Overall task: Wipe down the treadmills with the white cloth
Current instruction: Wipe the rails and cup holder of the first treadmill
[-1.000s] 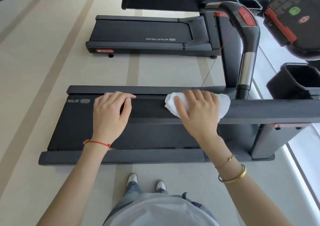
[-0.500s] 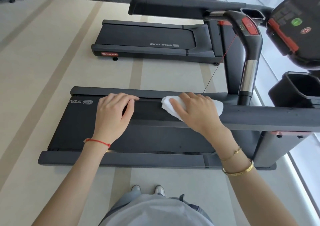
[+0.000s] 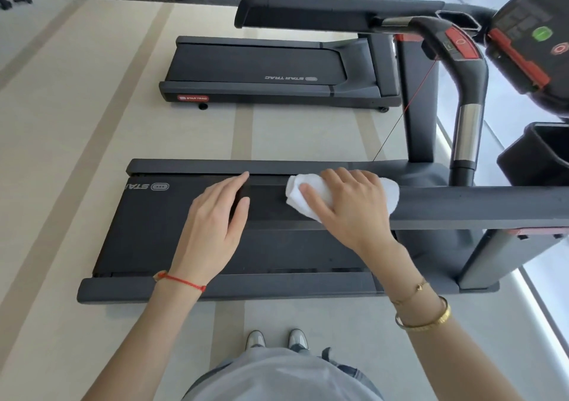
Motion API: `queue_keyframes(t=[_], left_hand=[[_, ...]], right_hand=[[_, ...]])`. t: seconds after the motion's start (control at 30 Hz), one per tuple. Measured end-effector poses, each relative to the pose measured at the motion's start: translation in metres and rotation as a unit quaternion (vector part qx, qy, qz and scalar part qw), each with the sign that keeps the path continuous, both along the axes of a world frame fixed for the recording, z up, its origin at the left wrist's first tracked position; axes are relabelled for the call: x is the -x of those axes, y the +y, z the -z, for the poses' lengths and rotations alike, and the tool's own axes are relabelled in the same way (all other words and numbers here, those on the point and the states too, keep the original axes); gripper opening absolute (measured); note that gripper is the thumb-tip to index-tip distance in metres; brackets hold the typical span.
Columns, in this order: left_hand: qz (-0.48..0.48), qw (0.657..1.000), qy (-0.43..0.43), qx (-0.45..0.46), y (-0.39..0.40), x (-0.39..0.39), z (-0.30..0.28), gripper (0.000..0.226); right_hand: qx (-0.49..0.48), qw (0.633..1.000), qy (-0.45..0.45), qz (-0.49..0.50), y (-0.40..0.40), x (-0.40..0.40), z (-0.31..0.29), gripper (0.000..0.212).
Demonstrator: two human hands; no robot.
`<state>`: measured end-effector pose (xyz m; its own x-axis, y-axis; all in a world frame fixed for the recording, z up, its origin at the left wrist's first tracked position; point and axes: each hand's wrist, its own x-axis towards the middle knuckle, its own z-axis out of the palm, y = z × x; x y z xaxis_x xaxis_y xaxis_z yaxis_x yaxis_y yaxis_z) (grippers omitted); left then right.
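Observation:
A white cloth (image 3: 311, 183) lies bunched on the near grey handrail (image 3: 462, 205) of the closest treadmill (image 3: 154, 231). My right hand (image 3: 354, 209) presses flat on the cloth with spread fingers. The cloth's ends stick out to the left and right of the hand. My left hand (image 3: 212, 228) rests on the handrail's free end a short way left of the cloth, fingers nearly straight, holding nothing. A second treadmill (image 3: 261, 65) stands parallel behind the first one.
The far handrail (image 3: 323, 12) and a curved grip with a red button (image 3: 462, 46) rise at the upper right. The console (image 3: 535, 40) and a black cup holder (image 3: 542, 154) are at the right edge. My shoes (image 3: 277, 339) stand on beige floor beside the deck.
My right hand has slid the cloth left along the handrail, closer to my left hand. The left hand's fingers have straightened out over the rail's end.

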<state>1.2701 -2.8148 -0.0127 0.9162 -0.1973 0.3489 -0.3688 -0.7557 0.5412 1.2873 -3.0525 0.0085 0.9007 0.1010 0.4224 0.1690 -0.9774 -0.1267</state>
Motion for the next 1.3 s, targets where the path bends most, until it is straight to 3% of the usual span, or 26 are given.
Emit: queue_keyframes(t=[0.17, 0.3, 0.5, 0.63, 0.77, 0.93, 1.07, 1.2, 1.3], left_hand=[[0.008, 1.000, 0.012, 0.026, 0.009, 0.003, 0.001, 0.044], [0.027, 0.999, 0.021, 0.037, 0.013, 0.002, 0.002, 0.044], [0.043, 0.998, 0.016, 0.039, 0.017, -0.001, 0.003, 0.043], [0.052, 0.996, 0.026, 0.066, 0.016, -0.001, 0.004, 0.042], [0.053, 0.996, 0.025, 0.064, 0.019, 0.000, 0.005, 0.043], [0.047, 0.997, 0.032, 0.057, 0.019, 0.002, 0.004, 0.045], [0.028, 0.998, 0.031, 0.057, 0.012, 0.000, 0.000, 0.045], [0.036, 0.999, -0.001, 0.033, 0.002, -0.002, -0.006, 0.042], [0.052, 0.998, -0.036, -0.003, -0.010, -0.003, -0.007, 0.037]], right_hand=[[-0.008, 0.998, -0.030, -0.059, 0.051, -0.002, 0.008, 0.054], [0.009, 0.995, -0.048, -0.086, 0.033, 0.008, 0.010, 0.051], [-0.034, 0.995, -0.078, 0.060, 0.032, -0.001, 0.005, 0.040], [-0.024, 0.998, -0.052, -0.031, 0.067, 0.004, 0.012, 0.038], [0.021, 0.994, -0.034, -0.100, 0.049, 0.013, 0.010, 0.049], [-0.016, 0.997, -0.058, 0.046, 0.021, 0.005, 0.002, 0.032], [-0.009, 0.999, -0.041, 0.030, 0.046, 0.005, 0.003, 0.032], [0.023, 0.999, -0.023, -0.044, 0.040, 0.020, 0.010, 0.047], [0.026, 0.999, -0.014, -0.043, 0.025, 0.026, 0.012, 0.053]])
